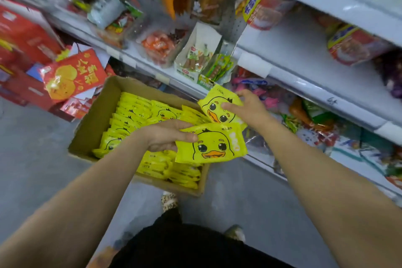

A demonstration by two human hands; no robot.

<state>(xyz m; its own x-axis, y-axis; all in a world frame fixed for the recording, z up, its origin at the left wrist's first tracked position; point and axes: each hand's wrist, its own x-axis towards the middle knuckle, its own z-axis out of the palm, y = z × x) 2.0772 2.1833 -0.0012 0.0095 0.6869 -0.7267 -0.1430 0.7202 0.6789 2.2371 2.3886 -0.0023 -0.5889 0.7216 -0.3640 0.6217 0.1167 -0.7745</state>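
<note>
A cardboard box point(91, 120) on the floor holds several yellow packs point(132, 113) printed with a duck face. My left hand point(167, 135) grips one yellow duck pack point(213, 143) by its left end, thumb on top, above the box's right side. My right hand point(248, 106) pinches a second yellow duck pack point(214, 104) just above and behind the first, near the shelf edge. The two held packs nearly touch.
White store shelves point(293, 76) run along the right and back, stocked with snack bags and sausage packs point(195, 56). Red gift boxes point(71, 74) are piled at the left. Grey floor point(32, 154) lies around the box; my feet stand just below it.
</note>
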